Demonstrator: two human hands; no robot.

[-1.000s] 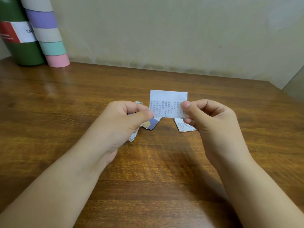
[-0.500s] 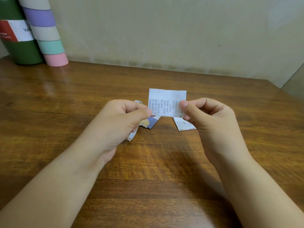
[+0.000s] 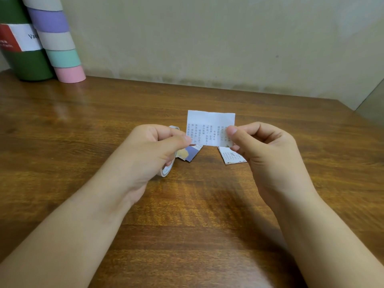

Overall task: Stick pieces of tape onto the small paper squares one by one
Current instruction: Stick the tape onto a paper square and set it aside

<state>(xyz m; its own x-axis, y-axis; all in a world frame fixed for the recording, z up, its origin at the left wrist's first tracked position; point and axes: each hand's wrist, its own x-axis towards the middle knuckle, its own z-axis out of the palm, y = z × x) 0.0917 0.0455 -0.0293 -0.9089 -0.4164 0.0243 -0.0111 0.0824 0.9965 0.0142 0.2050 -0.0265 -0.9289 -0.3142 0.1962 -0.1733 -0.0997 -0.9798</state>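
A small white paper square with printed text is held upright above the wooden table. My right hand pinches its right edge between thumb and forefinger. My left hand pinches its lower left corner and also holds a roll of clear tape, mostly hidden in the palm. Two more paper pieces lie on the table behind my hands: a coloured one with a blue patch, and a white printed one.
At the back left corner stand a dark green canister and a leaning stack of pastel rolls against the wall. The table's right edge runs near the wall at the far right.
The hands and the paper square have stayed almost still; the paper sits in the same pinch as before.
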